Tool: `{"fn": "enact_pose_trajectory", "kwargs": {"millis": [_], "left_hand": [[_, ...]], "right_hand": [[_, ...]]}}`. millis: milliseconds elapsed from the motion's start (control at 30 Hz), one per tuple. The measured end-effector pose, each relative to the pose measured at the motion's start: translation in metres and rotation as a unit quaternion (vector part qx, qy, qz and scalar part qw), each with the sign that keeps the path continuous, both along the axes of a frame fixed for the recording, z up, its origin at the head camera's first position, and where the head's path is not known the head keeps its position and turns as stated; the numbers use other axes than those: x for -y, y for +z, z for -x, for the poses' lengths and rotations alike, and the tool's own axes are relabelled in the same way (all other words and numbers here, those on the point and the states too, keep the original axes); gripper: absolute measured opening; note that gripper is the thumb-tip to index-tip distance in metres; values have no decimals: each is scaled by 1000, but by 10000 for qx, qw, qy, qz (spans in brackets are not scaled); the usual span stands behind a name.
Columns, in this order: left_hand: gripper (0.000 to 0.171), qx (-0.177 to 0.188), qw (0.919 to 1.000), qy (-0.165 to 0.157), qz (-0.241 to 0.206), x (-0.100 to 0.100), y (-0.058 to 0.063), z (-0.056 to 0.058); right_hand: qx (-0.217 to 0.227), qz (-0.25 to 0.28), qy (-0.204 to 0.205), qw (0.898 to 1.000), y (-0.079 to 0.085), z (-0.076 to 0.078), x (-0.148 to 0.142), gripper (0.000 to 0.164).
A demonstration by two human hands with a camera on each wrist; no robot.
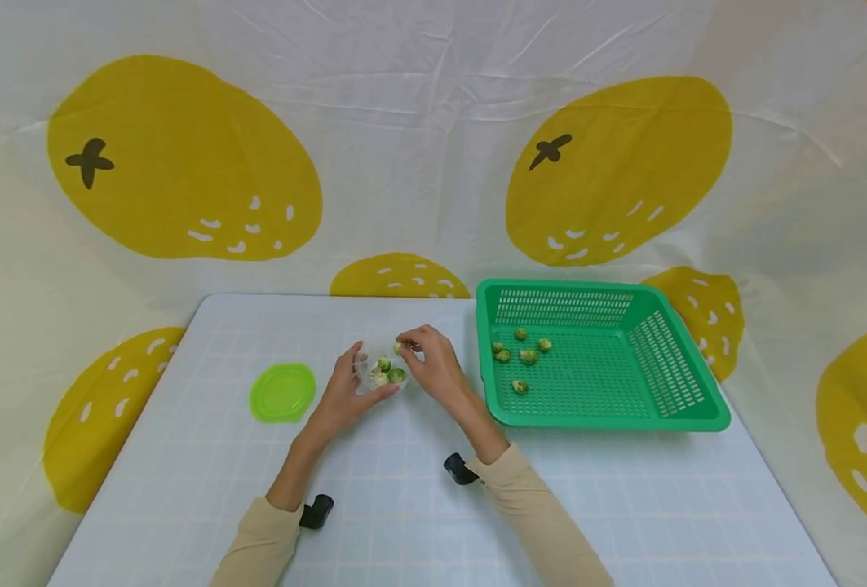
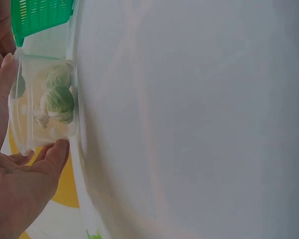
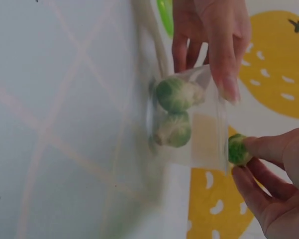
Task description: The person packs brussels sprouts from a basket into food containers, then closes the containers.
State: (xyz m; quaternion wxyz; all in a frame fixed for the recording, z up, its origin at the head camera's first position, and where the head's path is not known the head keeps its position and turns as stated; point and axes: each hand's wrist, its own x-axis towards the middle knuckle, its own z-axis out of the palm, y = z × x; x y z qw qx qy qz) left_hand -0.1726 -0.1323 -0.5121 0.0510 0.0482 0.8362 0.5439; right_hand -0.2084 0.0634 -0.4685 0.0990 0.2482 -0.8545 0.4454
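Observation:
My left hand (image 1: 343,401) grips a clear plastic container (image 3: 205,142) from the side, thumb and fingers on opposite walls. Inside it lie several Brussels sprouts (image 1: 397,375), seen through the wall in both wrist views. Between the thumb and fingers of my right hand (image 1: 436,368) is one more Brussels sprout (image 3: 238,149), pinched right beside the container's rim. In the left wrist view, only part of the right hand (image 2: 4,37) appears, at the upper left edge.
To the right stands a green plastic basket (image 1: 612,423) with slotted walls. Several Brussels sprouts (image 1: 528,357) lie in its left part. A lime-green lid (image 1: 282,393) rests on the table (image 1: 396,505), left of the left hand. A fruit-patterned curtain (image 1: 433,179) hangs behind.

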Motion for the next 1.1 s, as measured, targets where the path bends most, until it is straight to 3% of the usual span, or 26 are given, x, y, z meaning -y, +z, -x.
{"fn": "enact_pose_trajectory", "kwargs": {"millis": [167, 467, 633, 867, 1100], "left_hand": [[112, 6, 10000, 31, 27, 0, 1, 0], [112, -18, 10000, 18, -1, 2, 0, -1], [112, -55, 10000, -20, -73, 2, -1, -1], [110, -68, 10000, -15, -40, 1, -1, 0], [111, -85, 9999, 14, 78, 0, -2, 0]], "right_hand": [[-12, -347, -69, 9994, -3, 0, 1, 15], [-742, -908, -57, 9931, -9, 3, 5, 10], [-758, -1298, -57, 9886, -9, 5, 9, 9], [-997, -2073, 120, 9731, -6, 3, 14, 14], [-869, -2420, 65, 9664, -5, 3, 19, 17]]}}
